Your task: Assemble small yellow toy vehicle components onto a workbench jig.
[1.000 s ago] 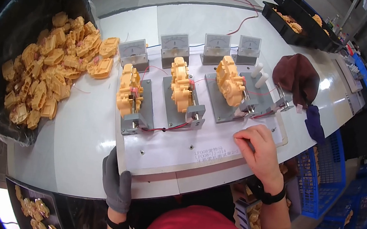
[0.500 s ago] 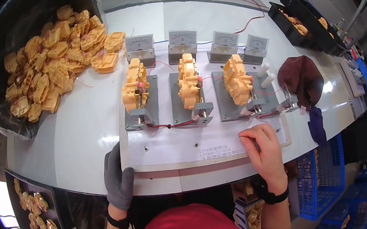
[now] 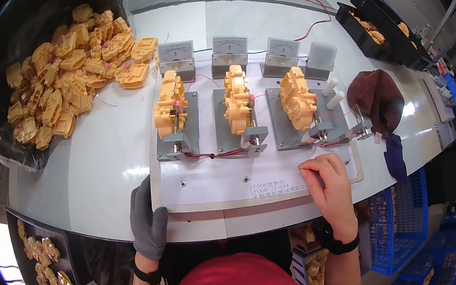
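The left hand [image 3: 148, 221], in a grey glove, grips the near left corner of the white board [image 3: 217, 179] on the worktop [image 3: 101, 171]. The bare right hand [image 3: 332, 183] rests curled on the board, holding nothing. Three yellow parts [image 3: 235, 105] sit in grey stands on it.

we see a white board [image 3: 245, 186] lying flat at the near edge of the bench, carrying three grey stands in a row, each holding an upright yellow plastic gearbox [image 3: 170, 104], with red and black wires.
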Demonstrator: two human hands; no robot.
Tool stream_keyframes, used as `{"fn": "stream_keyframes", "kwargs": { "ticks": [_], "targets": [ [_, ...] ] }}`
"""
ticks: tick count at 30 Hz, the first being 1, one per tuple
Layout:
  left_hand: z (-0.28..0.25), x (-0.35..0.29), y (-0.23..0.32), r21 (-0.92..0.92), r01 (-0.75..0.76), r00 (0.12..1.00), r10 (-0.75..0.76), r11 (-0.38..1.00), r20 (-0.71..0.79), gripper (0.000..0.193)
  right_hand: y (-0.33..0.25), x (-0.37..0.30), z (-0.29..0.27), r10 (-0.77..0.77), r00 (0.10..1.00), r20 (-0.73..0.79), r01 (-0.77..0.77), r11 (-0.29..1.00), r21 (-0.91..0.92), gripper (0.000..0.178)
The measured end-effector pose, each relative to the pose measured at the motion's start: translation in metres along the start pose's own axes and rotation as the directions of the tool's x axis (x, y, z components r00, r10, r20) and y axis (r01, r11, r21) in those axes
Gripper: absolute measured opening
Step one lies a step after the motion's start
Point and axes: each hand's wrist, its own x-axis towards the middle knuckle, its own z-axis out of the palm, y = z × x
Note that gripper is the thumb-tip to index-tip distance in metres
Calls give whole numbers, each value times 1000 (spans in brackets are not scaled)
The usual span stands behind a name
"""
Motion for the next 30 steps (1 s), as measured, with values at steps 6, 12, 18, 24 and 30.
{"fn": "stream_keyframes", "kwargs": {
  "ticks": [6, 12, 18, 24, 30],
  "targets": [
    [1, 0, -3, -3, 5, 1000, -5, 1000, 0, 69, 0, 0, 1, -11, 1000, -8, 11, 1000, -18, 9],
    [1, 0, -1, -10, 12, 1000, -12, 1000, -1, 71, 1, -1, 1, -16, 1000, -9, 16, 1000, -26, 9],
    [1, 0, -2, -10, 14, 1000, -14, 1000, -3, 73, 1, -1, 3, -12, 1000, -26, 11, 1000, -28, 8],
    [1, 0, -2, -6, 12, 1000, -12, 1000, -3, 72, -1, 1, 3, 0, 1000, -22, -1, 999, -34, 7],
    [1, -1, -3, -9, -1, 1000, 1, 1000, -7, 69, -4, 1, 4, 38, 998, -41, -39, 999, -30, 6]
  ]
}}
